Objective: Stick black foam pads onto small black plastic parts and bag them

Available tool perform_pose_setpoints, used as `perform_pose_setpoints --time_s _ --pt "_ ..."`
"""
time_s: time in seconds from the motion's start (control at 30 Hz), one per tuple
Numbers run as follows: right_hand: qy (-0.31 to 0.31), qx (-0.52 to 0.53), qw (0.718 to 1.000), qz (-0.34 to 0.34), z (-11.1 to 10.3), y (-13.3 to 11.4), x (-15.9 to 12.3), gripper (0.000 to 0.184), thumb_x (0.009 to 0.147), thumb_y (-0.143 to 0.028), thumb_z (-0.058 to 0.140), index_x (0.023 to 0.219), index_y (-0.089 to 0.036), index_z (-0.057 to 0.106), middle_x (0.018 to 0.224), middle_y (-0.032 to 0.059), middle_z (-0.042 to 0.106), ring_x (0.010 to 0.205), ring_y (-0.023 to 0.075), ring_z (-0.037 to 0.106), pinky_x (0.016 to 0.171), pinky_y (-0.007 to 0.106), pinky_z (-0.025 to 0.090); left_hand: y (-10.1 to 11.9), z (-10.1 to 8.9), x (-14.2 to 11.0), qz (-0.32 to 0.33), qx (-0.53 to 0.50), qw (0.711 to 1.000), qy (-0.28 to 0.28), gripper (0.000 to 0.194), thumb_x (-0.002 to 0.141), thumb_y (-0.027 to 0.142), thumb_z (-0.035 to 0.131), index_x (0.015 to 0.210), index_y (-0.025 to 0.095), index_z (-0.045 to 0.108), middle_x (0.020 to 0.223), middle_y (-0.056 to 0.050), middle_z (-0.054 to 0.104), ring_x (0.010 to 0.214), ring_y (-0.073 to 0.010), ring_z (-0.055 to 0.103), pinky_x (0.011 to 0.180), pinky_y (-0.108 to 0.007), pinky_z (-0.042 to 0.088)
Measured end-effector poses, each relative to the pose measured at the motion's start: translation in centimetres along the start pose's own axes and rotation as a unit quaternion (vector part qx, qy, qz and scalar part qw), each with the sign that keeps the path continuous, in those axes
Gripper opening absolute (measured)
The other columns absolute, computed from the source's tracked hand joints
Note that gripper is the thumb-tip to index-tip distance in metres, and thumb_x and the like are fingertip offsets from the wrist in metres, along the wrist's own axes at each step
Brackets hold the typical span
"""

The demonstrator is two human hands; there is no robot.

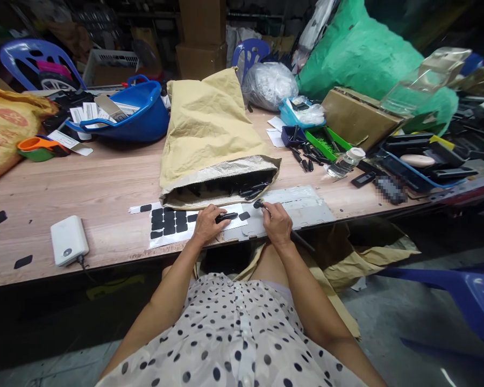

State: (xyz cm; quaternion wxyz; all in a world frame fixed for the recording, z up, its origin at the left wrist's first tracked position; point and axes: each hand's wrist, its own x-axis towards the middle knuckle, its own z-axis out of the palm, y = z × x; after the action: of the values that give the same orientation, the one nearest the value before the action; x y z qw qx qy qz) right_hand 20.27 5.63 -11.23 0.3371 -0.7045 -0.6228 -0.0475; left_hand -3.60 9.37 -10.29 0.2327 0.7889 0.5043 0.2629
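Note:
My left hand (208, 224) rests at the table's front edge, fingers closed on a slim black plastic piece (227, 216) that lies over a white backing sheet (210, 226). That sheet carries several black rounded sticker pads (168, 222). My right hand (276, 222) is beside it, pinching a small black item (258, 203) at its fingertips, over a grey flat panel (302, 207). Just behind both hands lies a tan paper sack (210, 134) on its side, its open mouth showing many black parts (234, 189).
A white power bank (69, 239) sits at the front left. A blue basin (139, 110) and an orange tape dispenser (36, 148) stand at the back left. Loose black parts (306, 158), a small bottle (347, 161), a brown box (357, 115) and trays (419, 161) crowd the right.

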Motion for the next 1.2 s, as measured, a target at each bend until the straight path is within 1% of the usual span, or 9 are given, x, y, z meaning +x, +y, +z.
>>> perform_pose_setpoints --time_s 0.2,0.47,0.57,0.7,0.77,0.83,0.97,1.1,1.2 --pt "-0.031 -0.055 0.998 -0.008 0.6 2.1 1.2 0.025 0.089 -0.016 0.055 0.102 -0.023 0.075 0.086 0.0076 0.065 0.085 0.0228 0.052 0.073 0.032 0.037 -0.2 0.0 -0.1 -0.003 0.001 1.0 -0.003 0.018 0.086 0.032 0.067 0.1 0.026 0.077 0.093 -0.003 0.064 0.093 -0.0218 0.062 0.088 -0.036 0.047" --pt "-0.031 -0.039 0.999 -0.012 1.4 2.4 1.9 0.021 0.088 -0.018 0.056 0.099 -0.021 0.073 0.089 0.0078 0.064 0.088 0.0234 0.052 0.08 0.034 0.04 -0.2 -0.5 -0.3 0.022 0.003 1.0 0.011 0.015 0.086 0.032 0.066 0.096 0.023 0.074 0.092 -0.004 0.068 0.092 -0.0228 0.063 0.087 -0.037 0.048" --pt "-0.024 -0.047 0.999 -0.004 1.4 2.3 1.7 0.02 0.088 -0.019 0.056 0.098 -0.021 0.073 0.09 0.0087 0.065 0.088 0.0241 0.052 0.079 0.034 0.04 1.1 -0.6 -2.1 0.058 -0.021 0.998 0.008 0.016 0.088 0.034 0.064 0.096 0.022 0.073 0.09 -0.005 0.07 0.089 -0.0222 0.064 0.082 -0.035 0.051" --pt "-0.017 -0.055 0.998 -0.004 1.5 2.4 1.4 0.02 0.088 -0.02 0.055 0.099 -0.021 0.072 0.091 0.0094 0.064 0.089 0.025 0.052 0.078 0.035 0.04 3.1 0.5 -6.7 0.082 -0.08 0.991 -0.063 0.02 0.092 0.037 0.057 0.102 0.026 0.071 0.088 -0.003 0.074 0.075 -0.0184 0.067 0.069 -0.029 0.053" --pt "-0.017 -0.06 0.998 -0.005 1.5 2.4 1.4 0.02 0.088 -0.02 0.055 0.099 -0.021 0.072 0.091 0.0093 0.064 0.089 0.0252 0.051 0.078 0.035 0.04 3.6 1.6 -8.7 0.063 -0.079 0.99 -0.101 0.017 0.092 0.035 0.057 0.099 0.028 0.071 0.086 -0.001 0.075 0.072 -0.0193 0.069 0.066 -0.029 0.053" --pt "-0.014 -0.064 0.998 -0.004 1.6 2.4 1.4 0.02 0.087 -0.02 0.056 0.098 -0.021 0.072 0.091 0.0091 0.064 0.089 0.0251 0.052 0.079 0.035 0.04 3.6 2.8 -10.0 0.014 -0.046 0.989 -0.141 0.015 0.09 0.032 0.057 0.097 0.028 0.07 0.086 -0.002 0.075 0.073 -0.0221 0.071 0.065 -0.031 0.052" --pt "-0.007 -0.065 0.998 -0.006 1.6 2.3 1.4 0.019 0.087 -0.02 0.057 0.098 -0.021 0.072 0.091 0.0089 0.064 0.089 0.025 0.051 0.077 0.035 0.039 2.3 4.5 -10.5 -0.091 0.05 0.976 -0.192 0.017 0.086 0.024 0.058 0.097 0.025 0.071 0.085 -0.01 0.076 0.078 -0.0298 0.074 0.063 -0.035 0.05" --pt "-0.015 -0.059 0.998 -0.003 1.7 2.2 1.4 0.019 0.088 -0.02 0.055 0.099 -0.021 0.071 0.091 0.0093 0.063 0.088 0.0249 0.051 0.077 0.035 0.039 1.8 4.7 -10.3 -0.103 0.068 0.972 -0.202 0.016 0.078 0.017 0.062 0.087 0.024 0.072 0.071 -0.009 0.073 0.068 -0.0322 0.073 0.056 -0.035 0.046" --pt "-0.012 -0.06 0.998 -0.004 1.8 2.2 1.3 0.019 0.088 -0.02 0.055 0.099 -0.021 0.071 0.091 0.0091 0.062 0.088 0.0249 0.05 0.076 0.034 0.039 3.0 3.7 -9.4 -0.082 0.04 0.972 -0.215 0.012 0.076 0.022 0.066 0.086 0.027 0.073 0.067 -0.004 0.072 0.066 -0.0282 0.072 0.055 -0.032 0.044"
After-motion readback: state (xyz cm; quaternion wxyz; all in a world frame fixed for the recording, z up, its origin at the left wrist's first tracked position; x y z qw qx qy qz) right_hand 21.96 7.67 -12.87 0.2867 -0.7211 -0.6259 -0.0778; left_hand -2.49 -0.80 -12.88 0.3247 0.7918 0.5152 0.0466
